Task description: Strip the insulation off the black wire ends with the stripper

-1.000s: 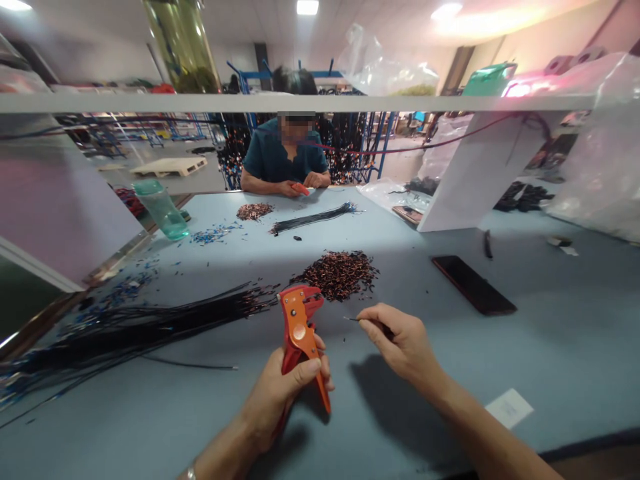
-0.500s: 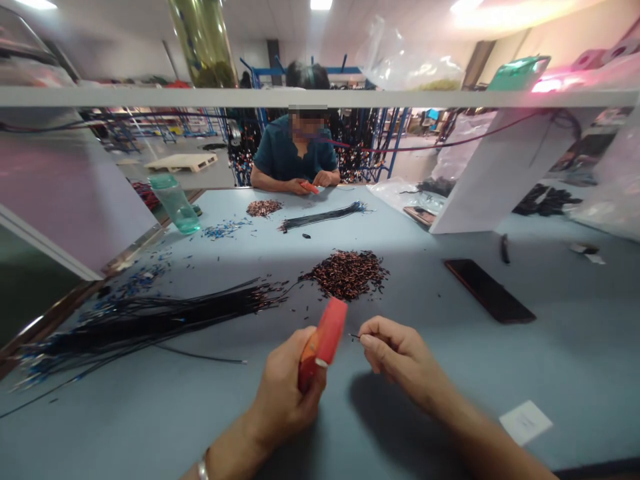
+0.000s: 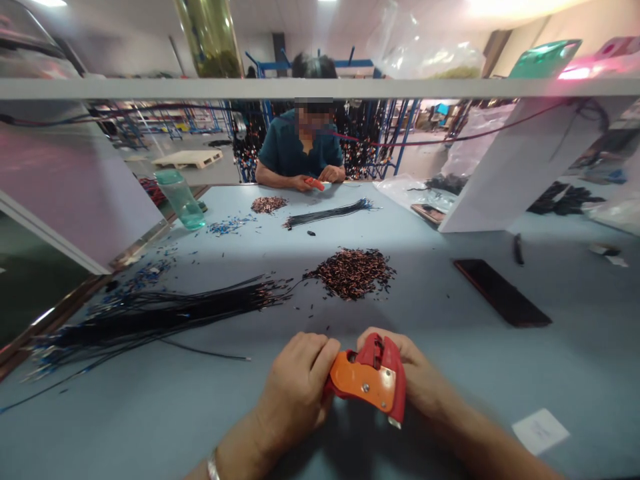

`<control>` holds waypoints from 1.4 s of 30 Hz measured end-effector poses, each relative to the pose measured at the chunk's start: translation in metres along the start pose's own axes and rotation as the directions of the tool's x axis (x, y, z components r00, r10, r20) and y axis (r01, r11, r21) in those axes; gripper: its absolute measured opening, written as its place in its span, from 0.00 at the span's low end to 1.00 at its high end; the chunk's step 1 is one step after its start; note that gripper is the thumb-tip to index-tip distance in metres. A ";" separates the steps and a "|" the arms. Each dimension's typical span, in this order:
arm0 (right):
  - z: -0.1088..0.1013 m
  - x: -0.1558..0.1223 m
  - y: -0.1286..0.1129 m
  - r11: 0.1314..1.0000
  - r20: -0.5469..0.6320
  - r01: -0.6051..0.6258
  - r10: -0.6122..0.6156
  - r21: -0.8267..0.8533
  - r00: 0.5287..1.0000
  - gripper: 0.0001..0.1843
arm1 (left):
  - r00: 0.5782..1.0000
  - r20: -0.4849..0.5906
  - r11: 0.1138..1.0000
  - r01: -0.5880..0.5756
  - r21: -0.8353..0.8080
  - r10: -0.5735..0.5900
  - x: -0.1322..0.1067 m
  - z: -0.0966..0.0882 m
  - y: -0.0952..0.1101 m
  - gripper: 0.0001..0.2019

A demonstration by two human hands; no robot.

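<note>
One pair of pliers, orange and red, above the tabletop, toward its near edge. Left hand: I see fingers pressed together, curled round the handle end. Right hand: just behind the pliers' head, fingers mostly hidden; I cannot tell whether they pinch anything. Black wires stretch toward the left edge, right-hand ends near a scrap pile. Phone nearer the right edge; paper card by the near right corner.
</note>
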State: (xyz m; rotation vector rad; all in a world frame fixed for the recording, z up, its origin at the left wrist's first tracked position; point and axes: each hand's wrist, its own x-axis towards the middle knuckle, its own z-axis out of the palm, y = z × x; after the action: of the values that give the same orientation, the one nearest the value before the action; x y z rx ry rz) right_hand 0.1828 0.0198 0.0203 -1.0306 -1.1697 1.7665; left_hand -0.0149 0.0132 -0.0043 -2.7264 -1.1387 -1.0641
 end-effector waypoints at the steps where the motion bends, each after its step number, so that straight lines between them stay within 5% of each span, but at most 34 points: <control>1: 0.000 0.000 0.000 1.000 0.005 -0.005 0.005 -0.004 1.000 0.13 | 1.000 0.001 1.000 -0.007 0.006 0.007 0.000 0.000 0.000 0.17; 42: 0.006 0.000 0.003 0.995 -0.014 0.003 -0.004 -0.102 1.000 0.12 | 0.997 0.072 0.998 0.026 0.049 -0.030 0.002 0.000 0.001 0.10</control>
State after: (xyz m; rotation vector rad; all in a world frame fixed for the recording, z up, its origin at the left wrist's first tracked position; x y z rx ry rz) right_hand 0.1767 0.0167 0.0192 -1.0984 -1.2632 1.7087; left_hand -0.0134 0.0133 -0.0026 -2.7407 -1.1991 -0.9347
